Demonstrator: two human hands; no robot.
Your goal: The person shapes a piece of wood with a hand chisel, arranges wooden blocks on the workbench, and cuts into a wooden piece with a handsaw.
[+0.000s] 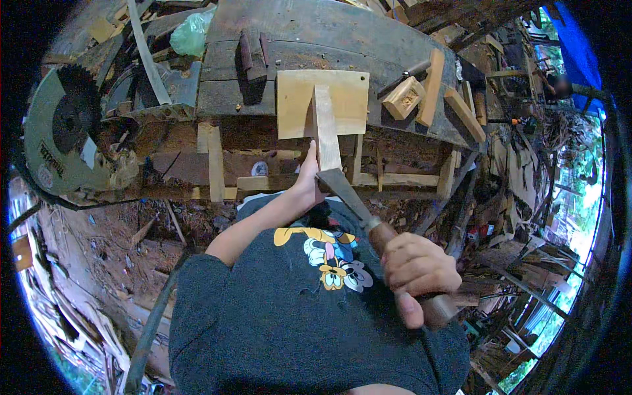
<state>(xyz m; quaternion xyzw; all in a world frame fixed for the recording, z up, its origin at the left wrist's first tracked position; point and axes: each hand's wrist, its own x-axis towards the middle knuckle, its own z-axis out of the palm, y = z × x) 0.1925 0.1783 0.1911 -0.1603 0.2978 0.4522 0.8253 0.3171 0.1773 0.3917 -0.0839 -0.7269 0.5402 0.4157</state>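
My left hand (309, 181) is closed around the near part of a pale squared wooden stick (326, 122). The far end of the stick stands over a flat wooden board (355, 108) at the bench's front edge. In my right fist (421, 266) is the thick round wooden handle of a broad-bladed knife (349, 195). Its dark, wide blade slants up and left, and its tip lies against the near end of the stick, close to my left hand. Part of my left fingers is hidden behind the stick.
The dark plank workbench (296, 33) carries a hollowed wood block (404, 99), a long wooden strip (431, 89) and a dark wooden piece (253, 56). A power saw with a round toothed blade (69, 115) stands at left, near a green plastic bag (192, 33). Wood scraps litter the ground.
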